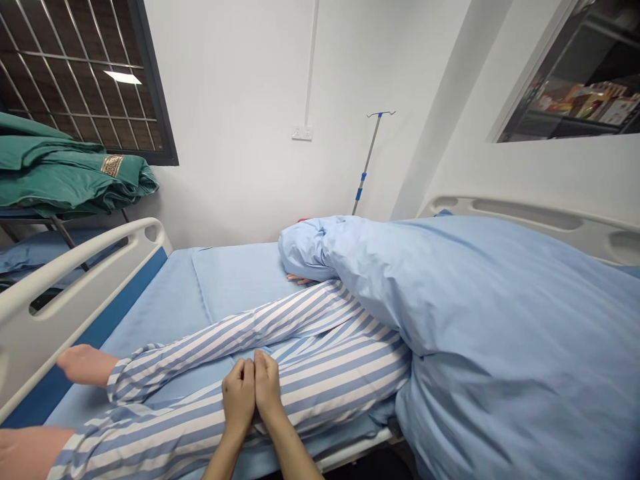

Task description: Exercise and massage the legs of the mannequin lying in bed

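My left hand (239, 397) and my right hand (267, 387) are side by side, touching, over the near leg of the striped trousers (345, 377). Both are closed with the fingers curled in. Whether they pinch anything, such as the cloth, is hidden. The blue-and-white trousers are on a figure lying on the bed. Its far foot (87, 365) is bare, and the near foot (35, 450) is cut by the left edge. A light blue quilt (475, 293) covers the upper body, folded back at the hips. One hand of the figure (299, 279) peeks out beneath it.
The blue bed sheet (235, 267) runs to a footboard (85, 273) on the left; a headboard (530, 217) stands at right. Behind the bed rises a drip stand (367, 163). Green folded covers (65, 170) lie at far left, below a barred window (80, 73). A socket (302, 133) is on the wall.
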Tool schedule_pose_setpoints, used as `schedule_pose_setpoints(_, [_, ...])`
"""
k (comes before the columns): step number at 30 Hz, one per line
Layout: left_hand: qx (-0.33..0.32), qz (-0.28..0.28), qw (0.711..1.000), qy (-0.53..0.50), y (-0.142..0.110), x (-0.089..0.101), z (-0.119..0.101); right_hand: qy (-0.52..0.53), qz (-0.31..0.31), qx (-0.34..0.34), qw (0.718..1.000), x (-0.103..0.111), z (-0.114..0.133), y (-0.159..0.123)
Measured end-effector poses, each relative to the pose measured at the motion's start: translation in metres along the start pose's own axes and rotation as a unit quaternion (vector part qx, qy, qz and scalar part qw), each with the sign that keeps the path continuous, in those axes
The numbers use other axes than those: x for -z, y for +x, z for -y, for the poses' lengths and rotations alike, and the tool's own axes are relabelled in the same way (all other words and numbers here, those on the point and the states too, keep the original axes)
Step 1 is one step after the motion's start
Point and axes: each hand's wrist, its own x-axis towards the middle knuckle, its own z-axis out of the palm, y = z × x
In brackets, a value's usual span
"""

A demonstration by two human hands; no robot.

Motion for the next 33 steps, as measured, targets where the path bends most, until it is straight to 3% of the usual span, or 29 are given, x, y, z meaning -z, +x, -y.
schedule_pose_setpoints(4, [-0.022,0.003,1.000,0.022,-0.002,0.000,0.002,-0.030,0.008,0.004,1.000,0.004,0.012,0.004])
schedule_pose_setpoints(9, [-0.039,0.019,0.998,0.034,-0.003,-0.002,0.006,-0.130,0.045,0.082,0.987,0.023,0.029,0.008])
schedule_pose_setpoints(16, [-0.028,0.024,0.999,0.035,-0.004,-0.002,0.007,-0.204,0.053,0.139,0.967,0.033,0.006,0.000])
schedule_pose_setpoints(20, [-0.010,0.026,1.000,0.001,0.002,-0.008,-0.006,-0.151,0.047,0.103,0.982,0.033,0.005,0.003])
schedule_pose_setpoints(26, [-0.017,0.078,0.993,-0.086,-0.002,-0.028,-0.013,-0.052,0.017,0.045,0.998,0.038,0.003,0.008])
schedule_pose_setpoints(30, [-0.039,0.068,0.996,-0.047,-0.008,-0.032,-0.002,-0.043,0.017,0.024,0.999,0.038,0.003,0.011])
schedule_pose_setpoints(33, [-0.046,0.074,0.995,-0.042,-0.008,-0.031,0.000,-0.099,0.030,0.038,0.994,0.044,0.012,0.011])
